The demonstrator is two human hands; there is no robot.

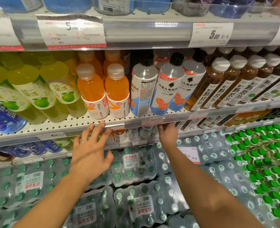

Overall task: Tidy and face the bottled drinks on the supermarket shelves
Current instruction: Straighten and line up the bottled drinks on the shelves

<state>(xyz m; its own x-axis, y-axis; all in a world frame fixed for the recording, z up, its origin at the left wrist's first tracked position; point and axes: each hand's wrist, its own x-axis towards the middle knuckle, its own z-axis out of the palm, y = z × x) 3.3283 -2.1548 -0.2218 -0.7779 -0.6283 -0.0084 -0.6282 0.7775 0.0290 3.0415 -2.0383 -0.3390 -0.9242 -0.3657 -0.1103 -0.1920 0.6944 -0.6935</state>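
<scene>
Perforated shelf (pixel 80 125) carries bottled drinks in rows: green bottles (pixel 37 94) left, orange bottles (pixel 103 92) centre, black-capped bottles (pixel 167 86), brown tea bottles (pixel 221 83) right. Shrink-wrapped water packs (pixel 134 165) below. Left hand (pixel 89 150) spread wide, fingertips on shelf edge. Right hand (pixel 168 134) fingers hidden under shelf edge; grip unclear.

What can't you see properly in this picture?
- Right hand fingers: head view, tucked under the shelf edge.
- Bottles on the shelf below: mostly hidden by that edge and both hands.
- Top shelf bottles: cut off by the frame's top.
- Left price tag: blurred.
</scene>
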